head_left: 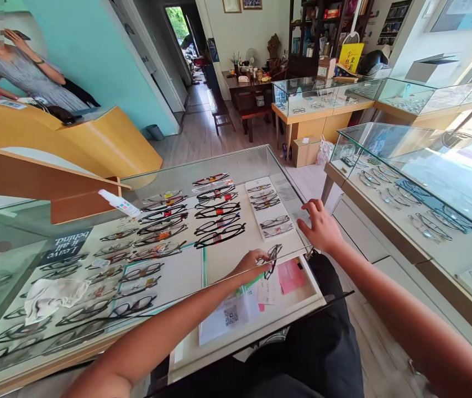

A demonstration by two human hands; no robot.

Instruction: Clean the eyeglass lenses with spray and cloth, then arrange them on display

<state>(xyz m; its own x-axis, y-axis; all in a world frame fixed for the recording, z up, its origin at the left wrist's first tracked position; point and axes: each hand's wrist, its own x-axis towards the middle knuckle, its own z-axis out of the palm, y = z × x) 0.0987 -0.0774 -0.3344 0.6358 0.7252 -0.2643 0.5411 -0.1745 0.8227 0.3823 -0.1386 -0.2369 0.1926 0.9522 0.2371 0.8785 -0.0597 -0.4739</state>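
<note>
My left hand (pixel 251 264) is inside the glass display case (pixel 279 166), under its top, closed on a pair of eyeglasses (pixel 274 257) with a dark frame. My right hand (pixel 322 228) is at the case's right edge, thumb and fingers apart, with nothing in it. Near the left hand lies a white tray (pixel 269 208) bearing several eyeglasses. Rows of dark-framed glasses (pixel 219 210) with coloured tags lie left of the tray. Below the left hand an open drawer (pixel 316 298) holds pink paper slips (pixel 290 276) and a sheet with a QR code (pixel 231 315).
A white bottle (pixel 119 203) and a crumpled cloth (pixel 53 297) lie on the case's left part. More glass cases (pixel 410 177) stand at the right. A person (pixel 32 72) is behind the yellow counter (pixel 115 135) at the upper left. A cardboard box (pixel 305 152) sits on the floor.
</note>
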